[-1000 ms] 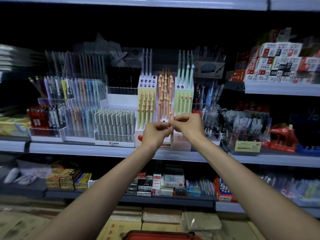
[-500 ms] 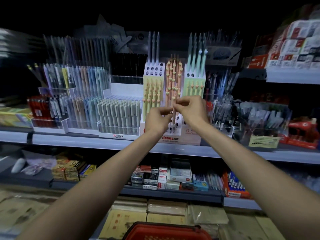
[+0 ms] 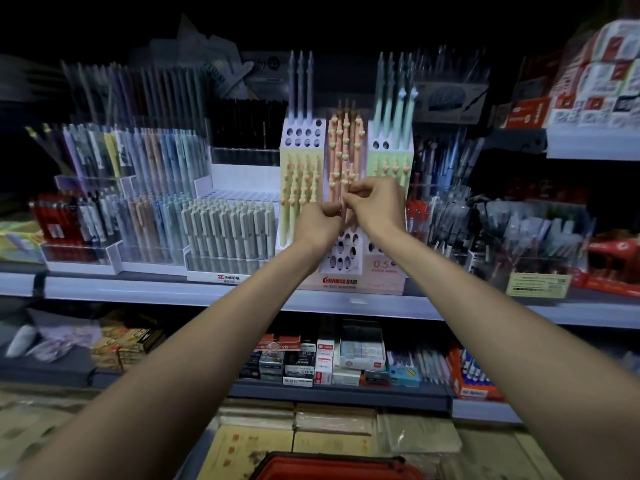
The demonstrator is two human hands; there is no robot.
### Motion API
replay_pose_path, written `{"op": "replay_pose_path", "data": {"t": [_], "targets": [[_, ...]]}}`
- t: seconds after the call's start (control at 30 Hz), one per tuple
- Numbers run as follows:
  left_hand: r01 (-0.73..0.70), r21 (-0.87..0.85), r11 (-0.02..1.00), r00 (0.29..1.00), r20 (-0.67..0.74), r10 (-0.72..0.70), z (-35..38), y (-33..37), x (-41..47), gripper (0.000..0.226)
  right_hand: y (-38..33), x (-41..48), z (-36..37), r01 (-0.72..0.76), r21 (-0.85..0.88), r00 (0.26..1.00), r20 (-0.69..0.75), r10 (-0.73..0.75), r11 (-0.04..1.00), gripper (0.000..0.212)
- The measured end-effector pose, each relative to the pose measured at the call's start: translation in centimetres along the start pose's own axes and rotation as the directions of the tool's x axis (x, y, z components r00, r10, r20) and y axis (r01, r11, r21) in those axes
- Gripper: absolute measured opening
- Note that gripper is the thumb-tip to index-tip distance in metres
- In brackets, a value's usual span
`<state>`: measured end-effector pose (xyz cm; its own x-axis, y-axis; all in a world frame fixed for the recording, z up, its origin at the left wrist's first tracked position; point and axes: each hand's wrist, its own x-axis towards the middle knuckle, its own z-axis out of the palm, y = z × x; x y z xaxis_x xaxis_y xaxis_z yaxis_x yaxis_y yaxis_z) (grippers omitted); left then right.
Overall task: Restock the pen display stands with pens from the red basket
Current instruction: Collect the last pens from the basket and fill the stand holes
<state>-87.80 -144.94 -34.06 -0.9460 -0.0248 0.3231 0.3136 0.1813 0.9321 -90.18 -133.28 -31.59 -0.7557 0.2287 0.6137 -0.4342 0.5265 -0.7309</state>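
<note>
Restocking is under way at the peach column of the tiered pen display stand [image 3: 341, 280] on the shelf [image 3: 173, 292]. Our left hand [image 3: 320, 225] and right hand [image 3: 375, 206] meet in front of it, both pinching what looks like one slim peach pen [image 3: 343, 211], held upright — two hands, we judge, so its tip can be steered into one of the empty holes [image 3: 343, 251] just below. Peach pens [image 3: 344, 147] fill the rows above. Our red basket [image 3: 332, 467] sits at the bottom edge of view — its contents hidden from us.
</note>
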Motion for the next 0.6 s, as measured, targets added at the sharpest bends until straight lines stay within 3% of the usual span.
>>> {"op": "replay_pose_path", "data": {"t": [0.13, 0.43, 0.6], "targets": [[0.056, -0.01, 0.998, 0.998, 0.019, -0.056, 0.5, -1.5, 0.4, 0.024, 1.1, -0.2, 0.7, -0.035, -0.001, 0.999, -0.001, 0.035, 0.999, 0.006], [0.073, 0.054, 0.996, 0.996, 0.04, -0.075, 2.0, -3.6, 0.8, 0.051, 2.0, -0.4, 2.5, -0.1, -0.035, 0.992, -0.084, 0.097, 0.994, 0.016], [0.036, 0.081, 0.996, 0.999, 0.026, -0.038, 2.8, -3.5, 0.0, 0.045, 2.1, -0.5, 3.1, -0.083, -0.145, 0.993, -0.092, 0.07, 0.986, 0.022]]}}
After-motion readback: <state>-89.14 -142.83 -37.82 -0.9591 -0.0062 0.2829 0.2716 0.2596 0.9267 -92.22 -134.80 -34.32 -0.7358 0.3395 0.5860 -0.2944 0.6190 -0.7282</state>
